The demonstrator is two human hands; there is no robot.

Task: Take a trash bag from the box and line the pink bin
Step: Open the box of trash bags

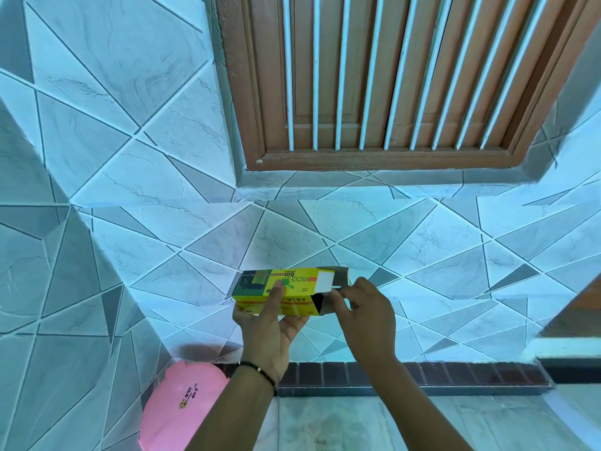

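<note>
I hold a yellow and green trash bag box (294,289) level in front of the tiled wall. My left hand (271,323) grips it from below, thumb across its printed face. The box's right end is open, with a white flap and grey flaps folded out. My right hand (364,315) pinches one of the grey flaps at that open end. No trash bag shows outside the box. The pink bin (185,405) stands on the floor at the lower left, in the wall corner, partly hidden behind my left forearm.
A tiled wall (422,255) of pale blue and grey fills the view ahead. Above it is a brown wooden window (390,76) with white bars. A dark brick skirting (422,374) runs along the floor, and a step edge (569,349) rises at the right.
</note>
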